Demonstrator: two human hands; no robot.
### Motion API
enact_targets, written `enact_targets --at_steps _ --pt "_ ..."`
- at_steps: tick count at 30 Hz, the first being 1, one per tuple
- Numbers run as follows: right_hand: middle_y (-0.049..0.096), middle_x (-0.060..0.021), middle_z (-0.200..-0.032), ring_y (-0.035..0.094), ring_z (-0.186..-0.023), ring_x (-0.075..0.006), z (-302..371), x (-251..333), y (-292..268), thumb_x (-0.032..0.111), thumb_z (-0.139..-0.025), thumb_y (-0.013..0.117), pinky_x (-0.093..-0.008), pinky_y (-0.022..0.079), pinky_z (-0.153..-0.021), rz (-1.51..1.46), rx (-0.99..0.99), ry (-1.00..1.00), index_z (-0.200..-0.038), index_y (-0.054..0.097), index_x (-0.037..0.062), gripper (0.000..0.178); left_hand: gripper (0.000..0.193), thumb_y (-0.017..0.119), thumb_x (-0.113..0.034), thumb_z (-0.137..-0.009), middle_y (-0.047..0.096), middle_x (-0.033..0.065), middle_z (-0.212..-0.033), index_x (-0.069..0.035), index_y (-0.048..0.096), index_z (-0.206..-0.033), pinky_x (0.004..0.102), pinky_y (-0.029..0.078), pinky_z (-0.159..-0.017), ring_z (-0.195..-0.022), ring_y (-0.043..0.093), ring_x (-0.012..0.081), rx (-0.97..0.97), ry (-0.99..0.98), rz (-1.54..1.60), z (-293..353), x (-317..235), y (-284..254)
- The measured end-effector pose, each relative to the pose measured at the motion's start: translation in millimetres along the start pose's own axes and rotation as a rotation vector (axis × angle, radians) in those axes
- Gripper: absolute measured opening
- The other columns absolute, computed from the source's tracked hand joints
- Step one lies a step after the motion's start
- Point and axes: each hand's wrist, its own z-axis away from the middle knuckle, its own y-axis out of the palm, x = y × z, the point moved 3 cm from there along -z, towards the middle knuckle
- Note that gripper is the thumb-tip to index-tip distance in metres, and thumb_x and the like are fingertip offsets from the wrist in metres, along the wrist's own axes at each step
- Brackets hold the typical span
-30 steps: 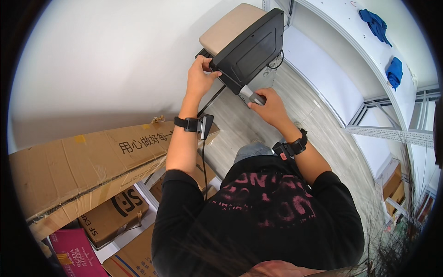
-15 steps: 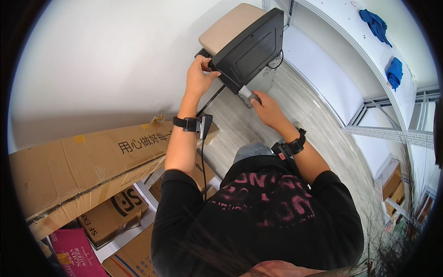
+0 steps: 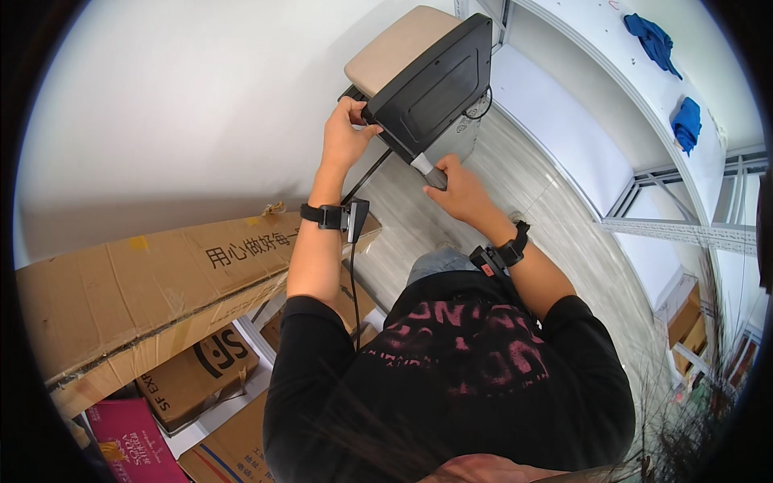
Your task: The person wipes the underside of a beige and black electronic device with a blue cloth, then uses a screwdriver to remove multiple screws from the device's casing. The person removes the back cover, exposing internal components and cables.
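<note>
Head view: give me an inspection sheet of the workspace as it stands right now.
Surface: pale plank floor; nothing lying on the open part.
Job's things: black flat panel with a grey stub at its lower edge, held tilted against a beige box.
Clutter: large cardboard box lower left, smaller cartons beneath it.
Grips: left hand holds the panel's left corner; right hand is closed on the grey stub.
Cables: a black cable hangs from the left wrist band; a loop shows behind the panel.
Surroundings: white wall; white shelving with two blue cloths.
</note>
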Motion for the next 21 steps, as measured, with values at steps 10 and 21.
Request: enact_targets --at_steps 10,21 --pt "0.061 -0.0202 -0.102 0.060 -0.095 -0.0374 0.8 -4.1 -2.7 0.027 -0.085 0.059 -0.0418 0.046 -0.080 -0.112 -0.219 -0.056 -0.110 0.055 0.0019 0.036 0.038 0.080 0.001 -0.064 0.061 0.0051 -0.078 -0.002 0.055 -0.092 0.0298 0.050 -0.071 -0.075 0.061 0.0168 -0.023 0.023 -0.003 0.7 1.7 0.2" --pt "0.058 -0.0176 -0.101 0.058 -0.095 -0.0352 1.0 -3.4 -3.5 0.025 -0.078 0.069 -0.0399 0.046 -0.077 -0.024 -0.225 -0.102 -0.109 0.058 0.0041 0.039 0.041 0.081 0.001 -0.063 0.060 0.0052 -0.078 -0.002 0.053 -0.093 0.0300 0.050 -0.071 -0.075 0.061 0.0170 -0.018 0.011 -0.013 0.1 4.2 1.1"
